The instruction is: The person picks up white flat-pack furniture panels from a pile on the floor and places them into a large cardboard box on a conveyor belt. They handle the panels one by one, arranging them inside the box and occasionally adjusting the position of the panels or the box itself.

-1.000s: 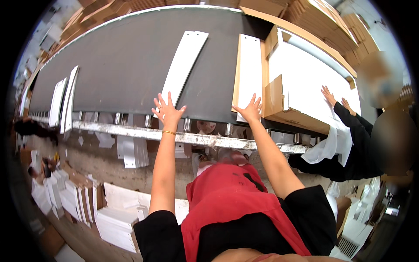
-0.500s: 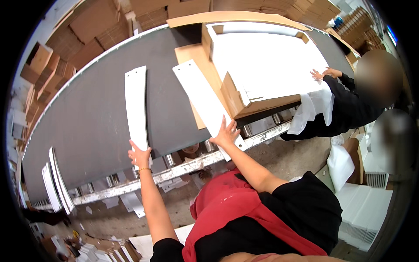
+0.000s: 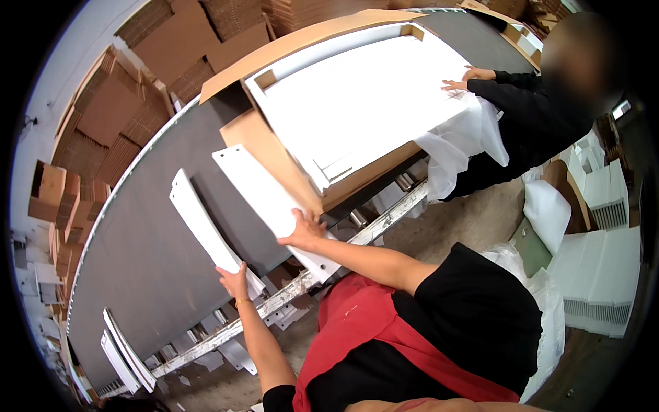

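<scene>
A slim, slightly curved white panel (image 3: 206,223) lies slantwise on the dark conveyor belt. My left hand (image 3: 233,280) is closed around its near end, thumb on one edge and fingers on the other. To its right, a wider flat white board (image 3: 257,189) with small holes near its ends runs almost parallel. Across its near part, my right hand (image 3: 303,231) grips it by both long edges. The board's far part overlaps a brown cardboard flap (image 3: 257,141) of the open carton (image 3: 377,175). White pieces fill that carton.
Beyond the carton's right side, a co-worker's hands (image 3: 468,79) rest on its contents, near hanging translucent wrap (image 3: 453,141). Two slim white panels (image 3: 127,353) lie at the belt's left end. A worn metal rail (image 3: 281,299) edges the belt. White stacks (image 3: 597,275) stand right.
My view has turned, so the belt and carton appear shifted. The slim panel in my left hand now slants more and lies nearer the wide board. Both hands keep hold.
</scene>
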`<state>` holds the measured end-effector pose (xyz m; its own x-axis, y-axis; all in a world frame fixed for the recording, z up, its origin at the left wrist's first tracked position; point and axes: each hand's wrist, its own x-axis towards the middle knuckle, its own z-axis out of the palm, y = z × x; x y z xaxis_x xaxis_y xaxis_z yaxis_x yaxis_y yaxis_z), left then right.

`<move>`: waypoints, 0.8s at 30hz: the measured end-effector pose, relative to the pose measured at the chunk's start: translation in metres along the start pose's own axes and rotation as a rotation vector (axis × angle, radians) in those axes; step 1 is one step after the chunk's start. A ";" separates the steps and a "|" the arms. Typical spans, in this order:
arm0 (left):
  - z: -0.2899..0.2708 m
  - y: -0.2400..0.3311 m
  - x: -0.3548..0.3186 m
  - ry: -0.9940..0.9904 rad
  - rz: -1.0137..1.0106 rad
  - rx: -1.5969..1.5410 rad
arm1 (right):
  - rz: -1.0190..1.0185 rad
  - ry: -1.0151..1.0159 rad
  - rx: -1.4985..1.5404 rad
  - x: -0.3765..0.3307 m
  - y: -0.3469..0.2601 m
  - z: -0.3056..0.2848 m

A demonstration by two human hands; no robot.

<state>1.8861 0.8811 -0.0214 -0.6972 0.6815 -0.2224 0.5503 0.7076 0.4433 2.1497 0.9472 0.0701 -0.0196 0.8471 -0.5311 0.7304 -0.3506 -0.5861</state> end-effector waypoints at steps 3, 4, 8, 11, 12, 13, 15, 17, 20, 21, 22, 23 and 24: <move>0.021 -0.022 -0.007 -0.208 0.027 -0.865 | -0.051 -0.451 1.024 -0.028 -0.016 -0.049; 0.024 -0.030 -0.009 -0.230 -0.008 -1.054 | -0.079 -0.525 1.174 -0.034 -0.015 -0.065; 0.001 -0.007 -0.055 -0.487 -0.300 -1.399 | -0.351 -0.547 1.025 -0.035 0.012 -0.167; -0.020 0.007 -0.082 -0.436 -0.249 -1.492 | -0.449 -0.502 0.809 -0.020 0.028 -0.271; -0.023 0.006 -0.086 -0.444 -0.206 -1.504 | -0.474 -0.399 0.673 -0.018 0.029 -0.304; -0.027 0.004 -0.087 -0.477 -0.232 -1.505 | -0.531 -0.192 0.390 -0.005 0.034 -0.331; -0.034 0.032 -0.100 -0.423 -0.289 -1.481 | -0.644 0.182 -0.073 0.030 0.051 -0.379; -0.027 0.040 -0.103 -0.333 -0.352 -1.456 | -0.673 0.367 -0.366 0.074 0.068 -0.416; -0.009 0.036 -0.095 -0.200 -0.367 -1.321 | -0.624 0.347 -0.547 0.146 0.086 -0.443; -0.003 0.036 -0.096 -0.121 -0.311 -1.227 | -0.616 0.321 -0.584 0.169 0.089 -0.449; 0.004 0.040 -0.097 -0.048 -0.261 -1.130 | -0.671 0.303 -0.591 0.191 0.092 -0.456; 0.000 0.073 -0.109 -0.019 -0.298 -1.155 | -0.707 0.286 -0.597 0.211 0.101 -0.464; -0.003 0.090 -0.112 -0.031 -0.316 -1.148 | -0.743 0.270 -0.602 0.232 0.105 -0.471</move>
<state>2.0122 0.8684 0.0460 -0.7081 0.5220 -0.4755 -0.3877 0.2753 0.8797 2.5428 1.2948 0.1736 -0.5114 0.8581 0.0465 0.8219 0.5042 -0.2649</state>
